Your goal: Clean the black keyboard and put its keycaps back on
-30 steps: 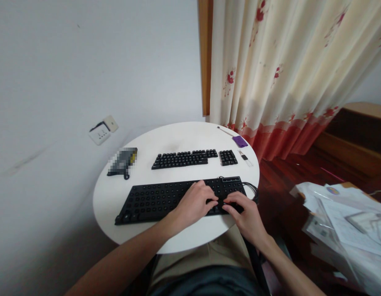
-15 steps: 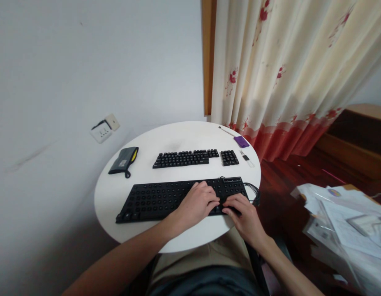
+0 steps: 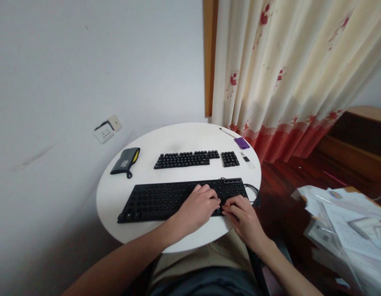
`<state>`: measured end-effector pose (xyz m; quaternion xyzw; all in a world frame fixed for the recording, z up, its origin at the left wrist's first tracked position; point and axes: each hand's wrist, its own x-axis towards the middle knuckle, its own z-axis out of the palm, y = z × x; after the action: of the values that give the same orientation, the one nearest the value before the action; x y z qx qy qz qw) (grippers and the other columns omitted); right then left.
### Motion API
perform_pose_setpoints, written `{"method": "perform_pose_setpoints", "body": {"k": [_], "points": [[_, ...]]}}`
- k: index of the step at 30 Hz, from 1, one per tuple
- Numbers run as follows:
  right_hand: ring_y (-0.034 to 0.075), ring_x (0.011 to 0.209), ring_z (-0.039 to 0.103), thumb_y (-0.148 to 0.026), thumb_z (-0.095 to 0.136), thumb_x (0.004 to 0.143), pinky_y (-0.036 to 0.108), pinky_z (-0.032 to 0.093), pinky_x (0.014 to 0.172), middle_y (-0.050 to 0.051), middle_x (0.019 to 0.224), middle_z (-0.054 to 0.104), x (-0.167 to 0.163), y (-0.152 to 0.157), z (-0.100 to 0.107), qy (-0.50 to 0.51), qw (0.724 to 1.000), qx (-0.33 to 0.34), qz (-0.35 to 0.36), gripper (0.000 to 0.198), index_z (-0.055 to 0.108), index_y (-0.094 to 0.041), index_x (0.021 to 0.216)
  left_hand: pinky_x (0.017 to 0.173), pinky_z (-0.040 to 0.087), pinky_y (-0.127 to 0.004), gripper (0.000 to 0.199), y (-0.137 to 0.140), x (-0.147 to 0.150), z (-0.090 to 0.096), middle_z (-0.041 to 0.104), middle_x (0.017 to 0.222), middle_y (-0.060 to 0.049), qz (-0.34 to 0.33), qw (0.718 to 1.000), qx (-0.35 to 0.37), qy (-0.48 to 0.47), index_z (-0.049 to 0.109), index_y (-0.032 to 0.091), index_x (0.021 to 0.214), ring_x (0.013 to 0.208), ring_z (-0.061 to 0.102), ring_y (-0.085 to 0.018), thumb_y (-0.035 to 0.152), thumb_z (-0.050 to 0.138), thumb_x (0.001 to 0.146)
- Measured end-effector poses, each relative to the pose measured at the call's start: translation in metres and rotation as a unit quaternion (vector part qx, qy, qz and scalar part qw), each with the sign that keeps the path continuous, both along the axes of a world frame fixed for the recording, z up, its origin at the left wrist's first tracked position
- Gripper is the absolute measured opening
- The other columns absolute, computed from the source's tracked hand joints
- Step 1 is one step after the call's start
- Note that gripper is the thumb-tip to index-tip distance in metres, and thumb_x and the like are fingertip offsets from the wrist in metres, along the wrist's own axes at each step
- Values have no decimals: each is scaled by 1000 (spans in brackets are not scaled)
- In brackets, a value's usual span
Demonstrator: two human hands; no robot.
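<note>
A black keyboard [image 3: 161,201] with most of its keycaps off lies on the white round table [image 3: 137,238] in front of me. My left hand [image 3: 205,201] rests over its right half, fingers bent and thumb drawn in close to them. Just to the right, my right hand [image 3: 241,211] is at the lower right keys, thumb and fingertips pressed together. Whatever is between the fingertips of either hand is hidden or too small to name. Behind the keyboard, removed black keycaps [image 3: 182,159] stand in rows, with a separate number-pad block of keycaps [image 3: 230,159].
A grey pouch [image 3: 125,161] with a yellow inside lies at the table's left. Toward the back right are a purple cloth [image 3: 241,143], a thin brush [image 3: 226,132] and a wire keycap puller [image 3: 247,159]. Coiled cable [image 3: 254,193] hangs by the right edge. Papers [image 3: 347,222] lie beyond.
The view has shifted slightly. My fingertips have moved a little at the keyboard's lower right, and my right hand's fingers look drawn closer together. The keycaps and other items keep their places.
</note>
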<state>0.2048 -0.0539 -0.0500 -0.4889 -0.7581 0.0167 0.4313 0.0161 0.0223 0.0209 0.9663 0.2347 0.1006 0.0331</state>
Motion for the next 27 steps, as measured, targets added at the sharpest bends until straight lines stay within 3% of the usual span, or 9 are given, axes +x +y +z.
{"method": "perform_pose_setpoints", "body": {"k": [8,27], "points": [[24,96,56,-18,57,95,42,45,81,8,102,63,-2,-9,-5,-4,999,6,-35,15,69,-22,104,85,37,-39,27,-22,-4,-6,64,115,-9,36,998,46,18,61,17,122,107,53,-24,27,55,98],[26,100,57,-17,59,91,49,47,88,8,102,64,-9,-11,-15,40,995,44,-76,19,71,-26,103,94,41,-44,35,-35,-5,-19,60,122,-9,106,992,-12,-59,58,22,129,118,48,-26,28,59,94]]}}
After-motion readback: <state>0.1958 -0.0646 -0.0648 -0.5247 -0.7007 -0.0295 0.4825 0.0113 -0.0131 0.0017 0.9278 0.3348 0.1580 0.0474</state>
